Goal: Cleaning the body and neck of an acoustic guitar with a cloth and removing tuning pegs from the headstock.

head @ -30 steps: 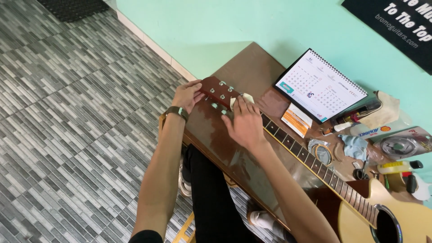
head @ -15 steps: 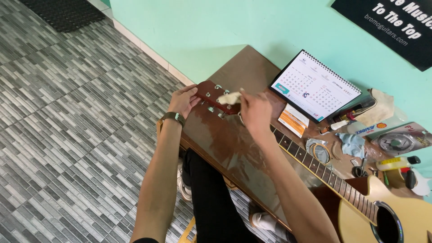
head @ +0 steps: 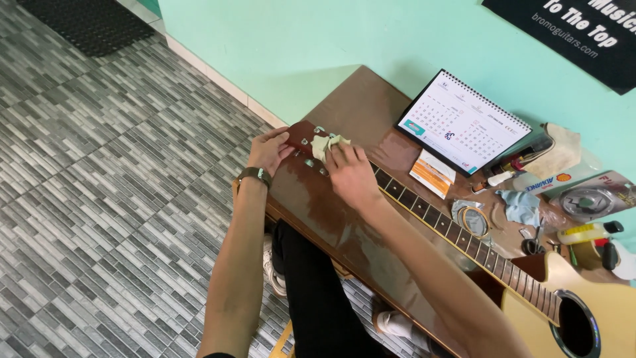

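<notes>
The left hand (head: 268, 151), a dark watch (head: 254, 174) on its wrist, is closed on the outer end of the guitar headstock (head: 306, 142), fingers curled round its left edge and thumb on top. The headstock is dark red-brown with small tuner posts, and it overhangs the left corner of the brown wooden table (head: 358, 109). Just to the right, the right hand (head: 351, 174) lies palm down over the headstock with its fingers pressed together onto a small pale cloth (head: 326, 143), pinning the cloth flat against the headstock face between the two hands. The guitar neck (head: 450, 229) runs from under that hand toward the lower right, along the near edge of the table, to the pale guitar body (head: 583, 311) with its round sound hole at the right corner.

Behind the neck, toward the far edge by the wall, a spiral-bound desk calendar (head: 464, 122) stands tilted, with a small white and orange card (head: 432, 174) just in front of it. Further right lie a coil of wire (head: 474, 221), a crumpled blue cloth (head: 521, 207), a yellow bottle (head: 583, 232) and other small clutter. The wall (head: 318, 40) is mint green; the floor (head: 99, 172) is grey patterned tile, with a dark mat (head: 93, 23) at the upper left
</notes>
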